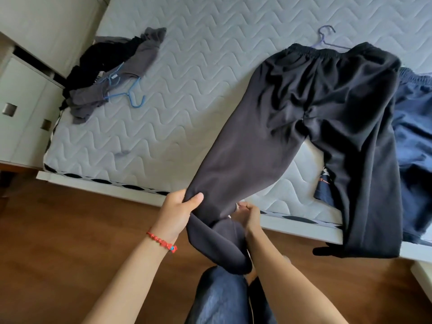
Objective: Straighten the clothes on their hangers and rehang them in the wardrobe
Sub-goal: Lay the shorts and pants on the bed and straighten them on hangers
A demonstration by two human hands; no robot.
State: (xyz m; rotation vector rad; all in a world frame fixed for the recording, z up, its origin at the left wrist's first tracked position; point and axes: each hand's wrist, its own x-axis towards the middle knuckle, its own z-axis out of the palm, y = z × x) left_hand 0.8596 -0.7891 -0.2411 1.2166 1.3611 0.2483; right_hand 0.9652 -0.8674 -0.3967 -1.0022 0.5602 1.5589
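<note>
Black trousers (pixel 315 108) lie spread on the mattress, waistband at the far side, one leg hanging over the bed edge at the right. My left hand (pixel 180 209) pinches the other leg near its cuff, thumb on top. My right hand (pixel 249 217) grips the same leg from the right, and the cuff droops below both hands. A purple hanger (pixel 326 39) pokes out behind the waistband. A blue hanger (pixel 131 95) lies at the left, partly under a grey garment (pixel 121 73).
The quilted mattress (pixel 198 66) fills the upper view on a white frame. A pile of black and grey clothes (pixel 98 57) sits at its left end. Navy shorts (pixel 413 127) lie at the right. White cabinet drawers (pixel 21 106) stand left. Wood floor (pixel 70 242) lies below.
</note>
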